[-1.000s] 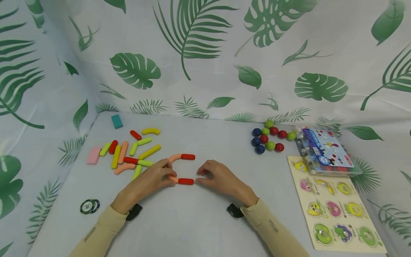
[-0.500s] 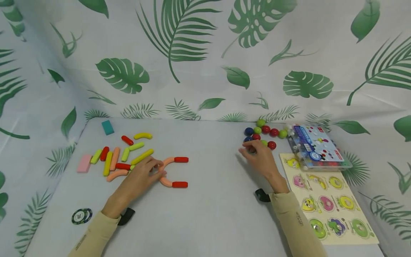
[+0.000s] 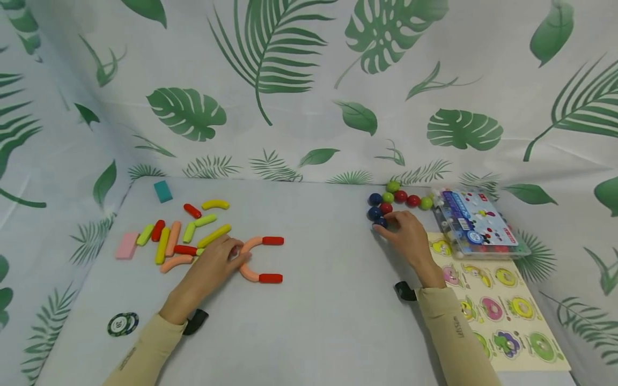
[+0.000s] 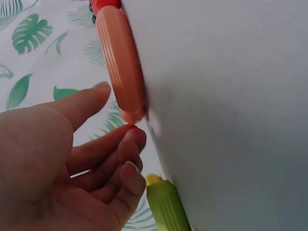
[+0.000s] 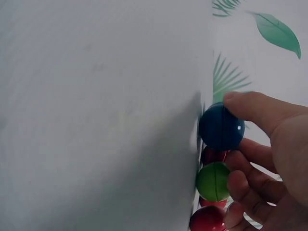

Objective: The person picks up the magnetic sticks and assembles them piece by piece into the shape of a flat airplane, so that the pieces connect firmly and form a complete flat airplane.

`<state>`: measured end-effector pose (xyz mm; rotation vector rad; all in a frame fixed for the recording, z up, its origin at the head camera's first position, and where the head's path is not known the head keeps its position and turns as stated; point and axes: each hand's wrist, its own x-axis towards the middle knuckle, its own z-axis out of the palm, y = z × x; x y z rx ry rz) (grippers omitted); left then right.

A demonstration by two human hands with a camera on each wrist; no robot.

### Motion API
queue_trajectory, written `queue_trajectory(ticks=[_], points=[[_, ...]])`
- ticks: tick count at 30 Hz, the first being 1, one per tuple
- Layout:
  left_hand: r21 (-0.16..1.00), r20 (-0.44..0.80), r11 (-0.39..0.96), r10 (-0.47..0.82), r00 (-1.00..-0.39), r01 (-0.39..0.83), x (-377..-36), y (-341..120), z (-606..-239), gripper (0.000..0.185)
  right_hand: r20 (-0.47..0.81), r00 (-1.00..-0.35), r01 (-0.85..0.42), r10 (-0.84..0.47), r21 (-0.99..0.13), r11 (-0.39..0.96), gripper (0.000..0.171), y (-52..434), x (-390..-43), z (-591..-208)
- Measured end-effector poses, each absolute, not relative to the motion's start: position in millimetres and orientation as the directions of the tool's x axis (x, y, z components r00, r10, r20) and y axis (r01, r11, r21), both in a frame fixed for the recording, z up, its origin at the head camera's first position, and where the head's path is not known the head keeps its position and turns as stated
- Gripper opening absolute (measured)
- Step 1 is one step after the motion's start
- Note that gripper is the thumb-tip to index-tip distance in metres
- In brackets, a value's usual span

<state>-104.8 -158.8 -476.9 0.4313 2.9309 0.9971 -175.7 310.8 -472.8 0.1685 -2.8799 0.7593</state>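
In the head view my right hand (image 3: 407, 241) pinches a dark blue ball (image 3: 380, 222) at the lower end of a small group of balls. The right wrist view shows the thumb on top of this blue ball (image 5: 221, 126) and fingers beneath it. My left hand (image 3: 217, 268) lies beside a C shape of curved orange sticks (image 3: 248, 272) tipped with red pieces (image 3: 270, 278). Up close in the left wrist view, its loosely bent fingers are right at the end of a ribbed orange stick (image 4: 120, 57), without wrapping round it.
Yellow, red, green and orange sticks (image 3: 214, 236) lie scattered left of the C shape, near a pink block (image 3: 127, 245) and a teal block (image 3: 163, 191). Dark chips (image 3: 123, 324) sit at front left. A clear bead box (image 3: 478, 222) overlaps a fruit puzzle board (image 3: 507, 321).
My right hand has moved from the red-tipped sticks to the balls at the right and taken hold of a blue one. My left hand has let go of the orange sticks and stays beside them.
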Motion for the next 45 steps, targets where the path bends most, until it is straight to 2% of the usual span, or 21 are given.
queue_trajectory(ticks=[10, 18, 27, 34, 45], points=[[0.572, 0.026, 0.792, 0.242, -0.97, 0.213, -112, -152, -475, 0.033, 0.116, -0.988, -0.137, -0.098, -0.409, 0.902, 0.046, 301, -169, -469], [0.632, 0.036, 0.754, 0.205, -0.978, 0.181, -116, -151, -474, 0.03, 0.137, -0.948, -0.317, -0.286, -0.463, 0.828, 0.042, 247, -162, -470], [0.604, 0.013, 0.785, 0.158, -0.987, 0.134, -114, -146, -475, 0.028, 0.151, -0.873, -0.474, -0.464, -0.495, 0.729, 0.038, 177, -167, -476], [0.585, 0.04, 0.798, 0.154, -0.987, 0.148, -114, -142, -476, 0.028, 0.158, -0.85, -0.508, -0.502, -0.496, 0.704, 0.038, 147, -170, -479], [0.61, 0.092, 0.771, 0.159, -0.983, 0.182, -114, -143, -477, 0.021, 0.148, -0.842, -0.515, -0.519, -0.507, 0.691, 0.04, 129, -169, -482]])
